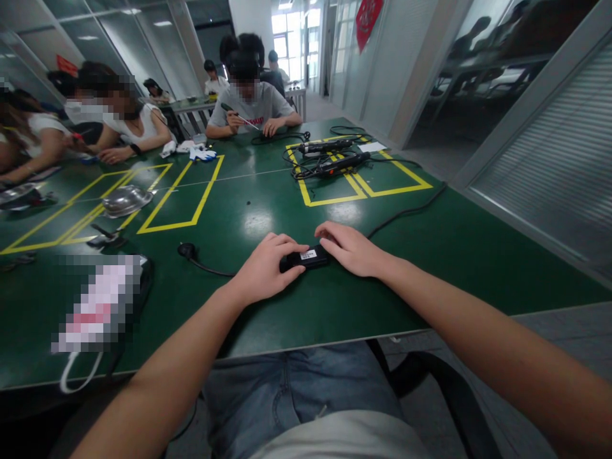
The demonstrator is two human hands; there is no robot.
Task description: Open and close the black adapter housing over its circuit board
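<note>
A black power adapter (314,256) with a white label lies on the green table in front of me. My left hand (268,268) grips its left end, thumb on the near side and fingers on the far side. At the right end, my right hand (351,248) is closed around the adapter with curled fingers; the fingertips are partly hidden. A cord runs left from under my left hand to a black plug (187,250). Beyond my right hand, another black cable (406,213) trails to the table's right edge.
Black corded tools (342,164) lie within yellow tape outlines ahead. To the left are a metal bowl (127,201), white-and-blue gloves (203,153) and a blurred-out pale item (102,303) with a white strap. A person opposite (248,105) holds a screwdriver (239,116); others sit at left.
</note>
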